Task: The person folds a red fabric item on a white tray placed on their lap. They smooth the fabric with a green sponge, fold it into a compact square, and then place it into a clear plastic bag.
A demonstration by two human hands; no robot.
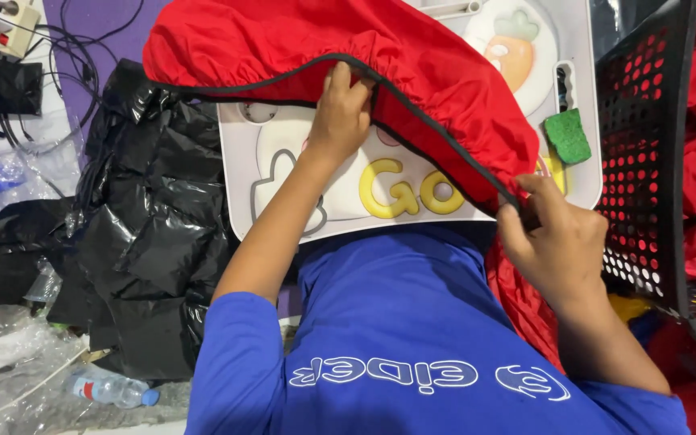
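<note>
- Mid-step: red cover lay over the white tray on the person's lap.
- Left hand pinched the black hem; right hand pinched it near the corner.
- Next move probably needed a steady, even pull along that hem.

The red cover between my hands is thin woven cloth, smooth with a faint sheen, gathered into fine puckers along its black elastic hem. Under it, the white lap tray is hard plastic, smooth and slightly glossy, with flat printed cartoon shapes. Near the tray's right edge lies a green sponge, rough and matt. The black basket beyond that edge is rigid perforated plastic, dull in finish, and holds more red cloth. The black bags off the tray's left edge are crinkled plastic film, glossy on the creases. My blue shirt is soft matt knit. A small bottle is clear plastic.
</note>
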